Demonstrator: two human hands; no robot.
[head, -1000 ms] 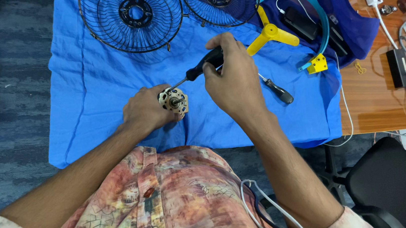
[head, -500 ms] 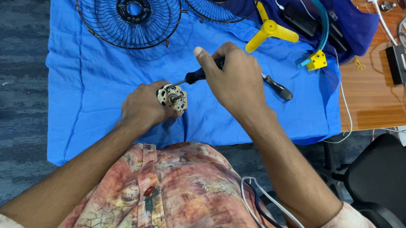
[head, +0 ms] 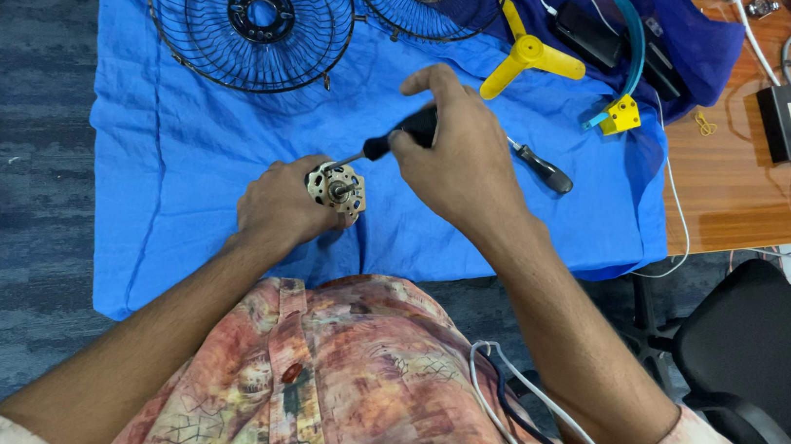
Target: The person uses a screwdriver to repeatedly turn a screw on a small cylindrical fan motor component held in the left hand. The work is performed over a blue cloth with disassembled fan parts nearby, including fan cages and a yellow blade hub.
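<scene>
The left hand (head: 281, 205) is closed around a small fan motor (head: 336, 185) resting on the blue cloth (head: 168, 197) over the bench, shaft facing right. The right hand (head: 458, 162), fingers wrapped on a black-handled screwdriver (head: 397, 140), aims it leftward along its long axis at the motor. The tip seems to touch the casing, but the contact point is hard to see.

Bright, even overhead light — soft shadows, sharp focus, slight wide-angle bend at edges

Floral patterned shirt (head: 335, 395), short sleeves
</scene>
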